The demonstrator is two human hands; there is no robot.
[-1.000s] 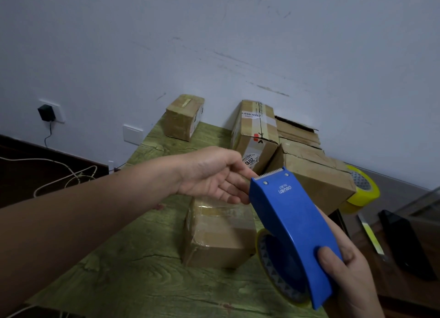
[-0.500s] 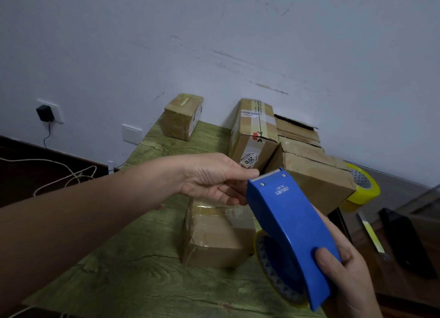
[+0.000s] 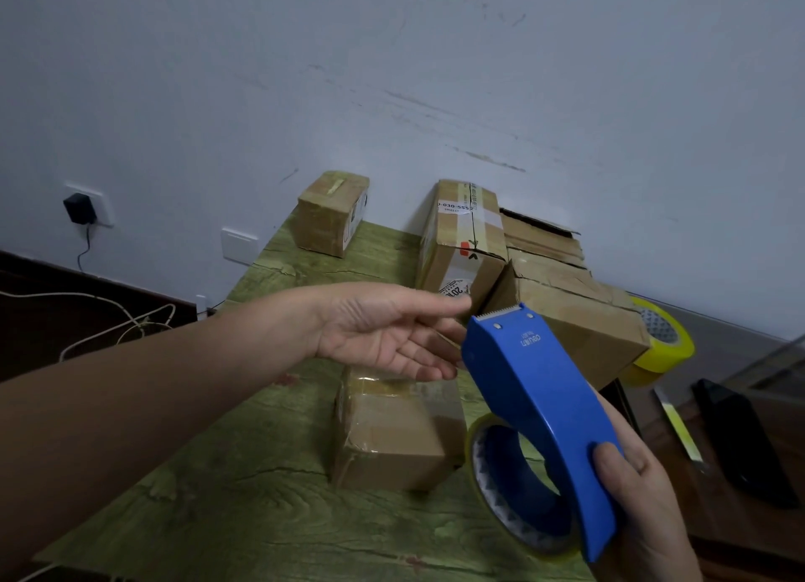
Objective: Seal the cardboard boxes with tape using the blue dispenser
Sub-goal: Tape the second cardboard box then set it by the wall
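Note:
My right hand (image 3: 640, 507) grips the rear of the blue tape dispenser (image 3: 540, 416), held tilted above the table with its toothed blade pointing up and away. A roll of clear tape (image 3: 479, 446) sits in it. My left hand (image 3: 387, 333) hovers palm up beside the blade end; its fingers are fairly straight and their tips pass behind the dispenser's nose. Below both hands a small taped cardboard box (image 3: 392, 433) lies on the green wood-grain table (image 3: 244, 494). Further back stand another small box (image 3: 333, 213), a tall labelled box (image 3: 464, 241) and a larger box (image 3: 575, 320).
A yellow tape roll (image 3: 662, 342) lies behind the larger box at the right. Flattened cardboard (image 3: 540, 237) leans on the wall. A knife-like blade (image 3: 679, 429) and a black object (image 3: 736, 442) lie on the dark surface at right. Cables (image 3: 109, 320) and a plugged socket (image 3: 80, 209) are left.
My left hand has opened, palm turned up, after pinching near the dispenser's blade end. The dispenser has stayed almost still in my right hand.

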